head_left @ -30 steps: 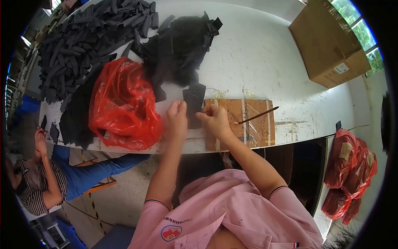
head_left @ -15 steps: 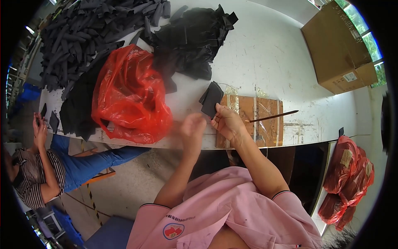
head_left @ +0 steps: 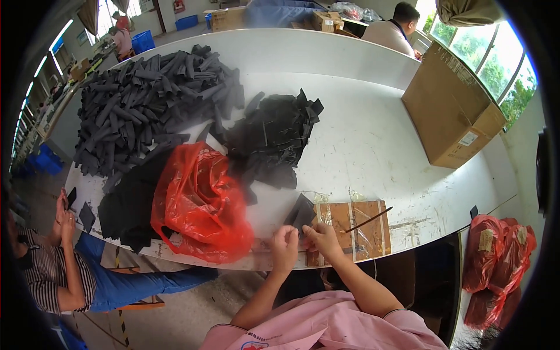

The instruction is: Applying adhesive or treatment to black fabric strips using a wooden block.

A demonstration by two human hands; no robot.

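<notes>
My right hand (head_left: 324, 240) pinches the lower end of a small stack of flat black sheet pieces (head_left: 301, 211), held above the table's front edge. Close beside it, at the stack's lower left corner, my left hand (head_left: 284, 245) has its fingertips pressed together; what is between them, if anything, is too small to make out. Left of my hands lies a crumpled red plastic bag (head_left: 201, 204). Under and right of my right hand is a brown board (head_left: 361, 233) with strips of clear tape, and a thin dark stick (head_left: 368, 220) lies across it.
Dark grey rolled pieces (head_left: 146, 99) are heaped at the far left, with a pile of flat black pieces (head_left: 271, 131) beside them. A cardboard box (head_left: 452, 111) stands far right. Red bags (head_left: 496, 256) hang off the right edge. A co-worker (head_left: 67, 256) sits at the left.
The view has tilted up, showing more of the room beyond the table. My left hand, blurred and apart before, is now against the black stack. My right hand still holds the stack.
</notes>
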